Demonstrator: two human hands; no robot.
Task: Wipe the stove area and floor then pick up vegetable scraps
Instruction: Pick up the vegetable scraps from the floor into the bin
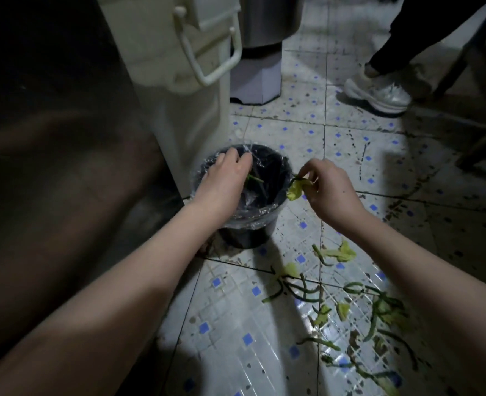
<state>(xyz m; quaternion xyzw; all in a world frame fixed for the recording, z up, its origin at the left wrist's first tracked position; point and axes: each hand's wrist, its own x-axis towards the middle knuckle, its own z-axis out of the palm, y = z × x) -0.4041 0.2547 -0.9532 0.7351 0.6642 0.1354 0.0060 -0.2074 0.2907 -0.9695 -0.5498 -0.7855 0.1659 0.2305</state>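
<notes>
A small black bin [247,237] lined with clear plastic stands on the tiled floor against a white cabinet. My left hand [226,178] hovers palm down over its mouth, fingers spread, with green stems just under the fingertips inside the bin. My right hand [327,187] pinches a yellow-green leaf scrap [297,188] at the bin's right rim. Several vegetable scraps [376,310], green stems and pale leaves, lie scattered on the floor below my right forearm.
A white cabinet [179,90] with a handle rises behind the bin. Beyond it stands a metal container on a pale base [257,78]. Another person's leg and silver shoe [379,94] are at the upper right. The tiles are stained and wet.
</notes>
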